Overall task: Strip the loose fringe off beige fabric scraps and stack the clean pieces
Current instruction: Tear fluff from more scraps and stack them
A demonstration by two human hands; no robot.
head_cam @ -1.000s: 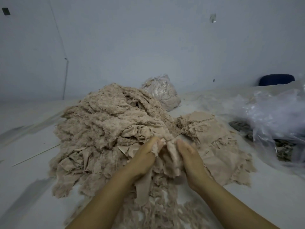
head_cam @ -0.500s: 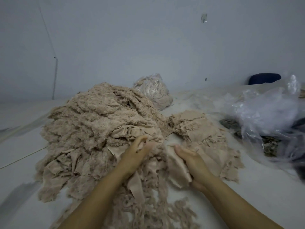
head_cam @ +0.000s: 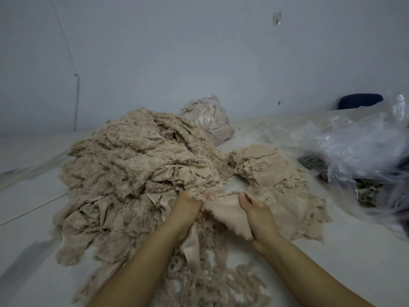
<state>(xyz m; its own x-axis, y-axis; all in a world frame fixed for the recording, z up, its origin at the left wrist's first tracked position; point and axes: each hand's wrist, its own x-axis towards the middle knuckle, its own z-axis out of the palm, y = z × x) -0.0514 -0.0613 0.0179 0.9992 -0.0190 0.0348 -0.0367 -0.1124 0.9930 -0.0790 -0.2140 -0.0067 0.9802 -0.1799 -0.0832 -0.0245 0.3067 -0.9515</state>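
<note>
The big heap of fringed scraps [head_cam: 137, 173] takes most of the table [head_cam: 28, 240], so most of the work is left, I judge. Just right of the heap, a low stack of cleaner pieces [head_cam: 274, 173] shows some part is done. At the near foot of the heap, the left hand [head_cam: 188, 207] pinches the fringe edge of one scrap [head_cam: 225, 211], and the right hand [head_cam: 259, 216] grips its other side. Pulled fringe [head_cam: 217, 282] lies nearer, below the heap
</note>
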